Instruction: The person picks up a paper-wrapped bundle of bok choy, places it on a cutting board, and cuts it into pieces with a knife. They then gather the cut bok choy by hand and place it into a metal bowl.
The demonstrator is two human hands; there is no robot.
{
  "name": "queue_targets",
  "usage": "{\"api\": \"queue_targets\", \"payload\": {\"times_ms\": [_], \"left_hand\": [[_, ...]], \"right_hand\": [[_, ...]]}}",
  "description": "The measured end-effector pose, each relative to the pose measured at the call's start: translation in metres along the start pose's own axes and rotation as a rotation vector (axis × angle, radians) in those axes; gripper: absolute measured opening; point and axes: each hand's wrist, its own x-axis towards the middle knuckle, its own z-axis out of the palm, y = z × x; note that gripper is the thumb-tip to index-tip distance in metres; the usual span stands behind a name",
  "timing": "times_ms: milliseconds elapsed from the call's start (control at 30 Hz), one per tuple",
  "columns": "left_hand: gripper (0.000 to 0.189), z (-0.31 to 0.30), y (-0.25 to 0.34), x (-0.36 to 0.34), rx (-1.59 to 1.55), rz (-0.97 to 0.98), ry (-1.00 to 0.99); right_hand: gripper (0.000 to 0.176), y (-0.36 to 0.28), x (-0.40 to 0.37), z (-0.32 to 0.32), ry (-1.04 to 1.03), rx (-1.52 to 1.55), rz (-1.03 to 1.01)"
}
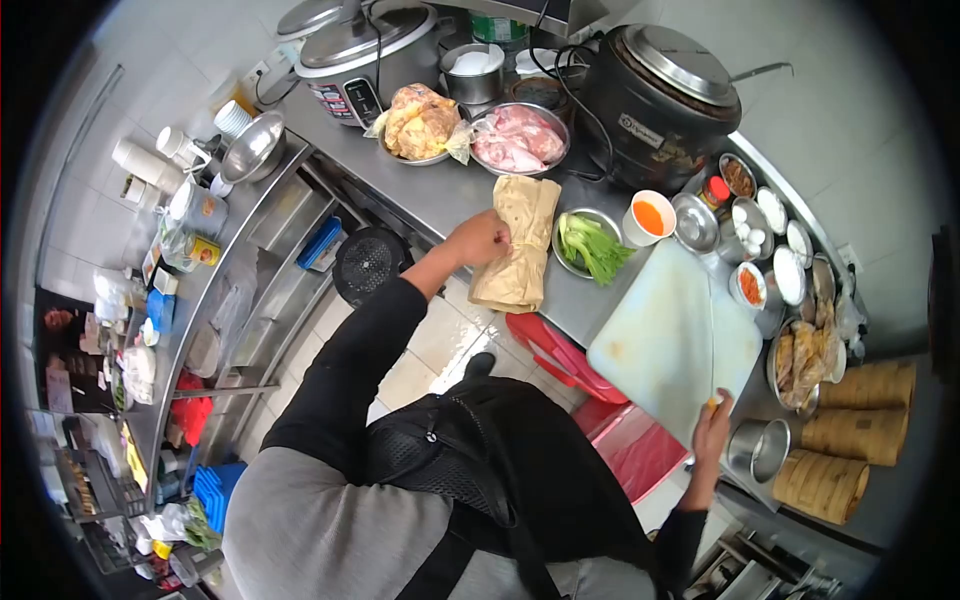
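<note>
My left hand [482,240] is closed on the side of a brown paper bag [520,265], crumpled and pinched in at its middle, at the counter's front edge. Under my right hand's [712,428] fingers is the yellowish handle of a knife [712,345], its thin blade lying along the white cutting board [650,350]. Just right of the bag, cut green leafy vegetables [592,248] lie in a metal bowl. Beside them stands a white cup [650,218] with something orange inside.
Behind the bag are bowls of yellowish poultry [418,120] and pink raw meat [518,138], a rice cooker [365,60] and a black cooker [655,105]. Small seasoning bowls, a bowl of cooked poultry [803,360] and bamboo steamers [855,435] line the right. Red bins [630,445] stand below.
</note>
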Motion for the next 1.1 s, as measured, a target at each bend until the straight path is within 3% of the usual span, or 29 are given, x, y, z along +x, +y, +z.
{"api": "queue_targets", "payload": {"times_ms": [67, 100, 133, 167, 200, 233, 267, 400, 567, 633, 700, 733, 800, 833, 867, 933, 967, 1033, 1067, 1100], "left_hand": [[0.013, 0.002, -0.002, -0.005, -0.153, 0.107, 0.075], [0.01, 0.003, 0.002, -0.01, -0.19, 0.122, 0.181], [0.008, 0.008, 0.008, -0.016, -0.233, 0.133, 0.279], [0.008, 0.012, 0.014, -0.022, -0.253, 0.132, 0.249], [0.006, 0.011, 0.019, -0.024, -0.244, 0.151, 0.318], [0.006, 0.01, 0.023, -0.025, -0.234, 0.171, 0.392], [0.007, 0.01, 0.026, -0.028, -0.247, 0.088, 0.378], [0.012, 0.02, 0.012, -0.033, -0.139, 0.094, 0.46], [0.01, 0.016, -0.008, -0.052, -0.196, 0.084, 0.624], [0.009, 0.006, -0.023, -0.04, -0.267, 0.077, 0.686], [0.008, 0.014, -0.058, -0.019, -0.472, -0.247, 0.623], [0.009, 0.018, -0.077, -0.005, -0.588, -0.368, 0.556], [0.009, 0.028, -0.104, 0.018, -0.699, -0.434, 0.52], [0.009, 0.031, -0.107, 0.026, -0.808, -0.5, 0.472], [0.009, 0.023, -0.09, 0.028, -0.81, -0.489, 0.457], [0.006, -0.002, -0.043, 0.024, -1.189, -0.724, 0.396], [0.006, 0.001, -0.046, 0.027, -1.183, -0.719, 0.383], [0.005, 0.006, -0.074, 0.038, -1.074, -0.603, 0.532], [0.005, 0.009, -0.093, 0.044, -1.072, -0.6, 0.533], [0.004, 0.013, -0.113, 0.048, -0.861, -0.559, 0.517]], "right_hand": [[0.038, -0.022, -0.024, 0.025, 0.048, 0.243, -0.15], [0.034, -0.046, -0.031, 0.031, -0.081, 0.314, -0.041], [0.03, -0.095, -0.035, 0.033, -0.183, 0.379, -0.055], [0.028, -0.13, -0.032, 0.045, -0.249, 0.437, -0.062], [0.028, -0.154, -0.019, 0.066, -0.316, 0.461, -0.192], [0.03, -0.184, -0.01, 0.084, -0.258, 0.365, -0.382], [0.03, -0.207, -0.001, 0.103, -0.285, 0.326, -0.43], [0.029, -0.248, 0.023, 0.133, -0.392, 0.072, -0.552], [0.029, -0.219, -0.006, 0.054, -0.409, -0.028, -0.435], [0.035, -0.183, -0.018, 0.034, -0.269, 0.024, -0.338], [0.043, -0.137, -0.026, 0.025, -0.155, 0.104, -0.103], [0.043, -0.118, -0.026, 0.025, -0.153, 0.104, -0.105], [0.046, -0.083, -0.021, 0.031, 0.181, -0.046, -0.206], [0.046, -0.057, -0.012, 0.041, 0.191, -0.045, -0.197], [0.047, -0.027, -0.002, 0.053, 0.274, -0.156, -0.18], [0.048, -0.003, 0.009, 0.068, 0.34, -0.26, -0.103], [0.048, 0.001, 0.011, 0.072, 0.346, -0.257, -0.09], [0.041, -0.01, 0.014, 0.082, 0.423, -0.609, 0.02], [0.034, -0.031, 0.017, 0.084, 0.526, -0.552, 0.014], [0.031, -0.043, 0.024, 0.092, 0.518, -0.358, -0.151]]}}
